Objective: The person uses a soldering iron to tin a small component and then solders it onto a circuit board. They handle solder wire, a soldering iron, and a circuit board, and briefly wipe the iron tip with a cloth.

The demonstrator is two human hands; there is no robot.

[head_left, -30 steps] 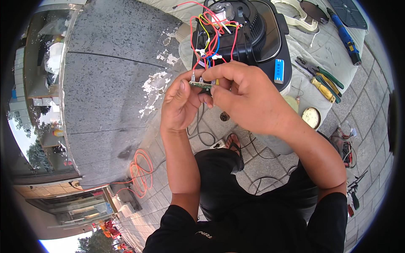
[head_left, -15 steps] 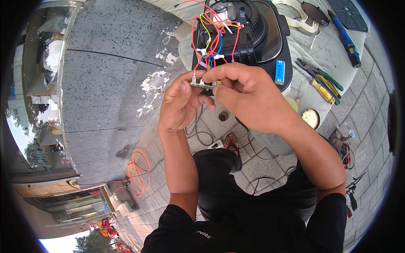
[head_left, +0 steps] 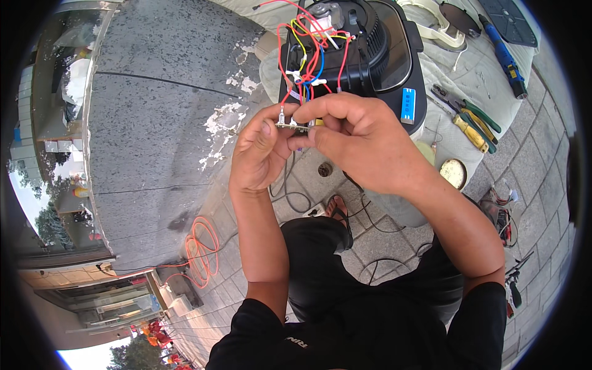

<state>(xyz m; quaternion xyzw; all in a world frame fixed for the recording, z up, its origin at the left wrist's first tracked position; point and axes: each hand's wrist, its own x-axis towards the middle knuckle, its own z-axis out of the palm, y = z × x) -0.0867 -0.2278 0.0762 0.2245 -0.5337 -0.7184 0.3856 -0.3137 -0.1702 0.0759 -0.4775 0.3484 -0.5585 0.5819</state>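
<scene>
A small circuit board (head_left: pixel 292 127) is held between my two hands, seen nearly edge-on. My left hand (head_left: pixel 258 148) grips its left end, the thumb beside a metal wire terminal (head_left: pixel 282 115). At the board's right end, my right hand (head_left: pixel 361 139) pinches with thumb and forefinger; what lies right under those fingertips is partly hidden. Red, yellow and blue wires (head_left: pixel 320 61) run from the board area up to a black appliance (head_left: pixel 394 58) with its inside exposed. White connectors (head_left: pixel 295 76) hang among the wires.
On the cloth-covered table (head_left: pixel 472 80) to the right lie a blue pen-shaped power tool (head_left: pixel 507 61), pliers (head_left: pixel 481 120), a yellow-handled screwdriver (head_left: pixel 470 134) and a round tin (head_left: pixel 453 173). An orange hose (head_left: pixel 202 251) is coiled on the paving at left; dark cables cross the floor.
Both hands and the board have shifted very slightly left. The fingers of my left hand beneath the board have drawn in a little. Both hands keep their hold.
</scene>
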